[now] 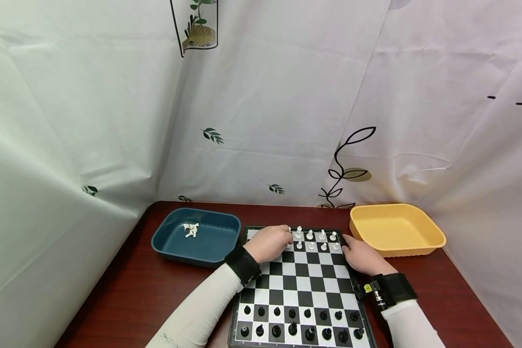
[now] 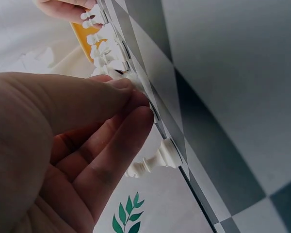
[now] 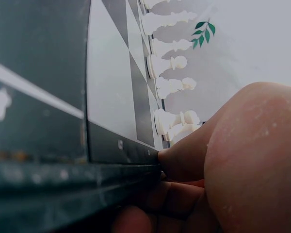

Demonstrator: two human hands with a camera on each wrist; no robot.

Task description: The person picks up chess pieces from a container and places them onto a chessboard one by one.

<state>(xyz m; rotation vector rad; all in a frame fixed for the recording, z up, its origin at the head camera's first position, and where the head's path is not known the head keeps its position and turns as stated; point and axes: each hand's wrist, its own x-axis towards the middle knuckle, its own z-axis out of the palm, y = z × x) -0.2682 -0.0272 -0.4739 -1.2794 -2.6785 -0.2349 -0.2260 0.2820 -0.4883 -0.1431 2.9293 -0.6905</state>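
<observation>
A black-and-white chessboard (image 1: 302, 270) lies on the table. At its far side my left hand (image 1: 271, 243) pinches a small white chess piece, mostly hidden by the thumb and fingertips. Beside those fingers, in the left wrist view, stands another white chess piece (image 2: 155, 160). More white pieces, including a white pawn (image 1: 324, 246), fill the far right squares in two rows. My right hand (image 1: 363, 256) grips the board's right edge near the far corner, thumb (image 3: 177, 158) at the top rim and fingers curled below it.
Two rows of black pieces, among them a black pawn (image 1: 293, 313), stand at the near side. A blue tray (image 1: 217, 221) holding a small white figure (image 1: 191, 229) sits at the left; a yellow tray (image 1: 393, 229) sits at the right. Printed cloth (image 1: 261, 106) hangs behind the table (image 1: 126, 290).
</observation>
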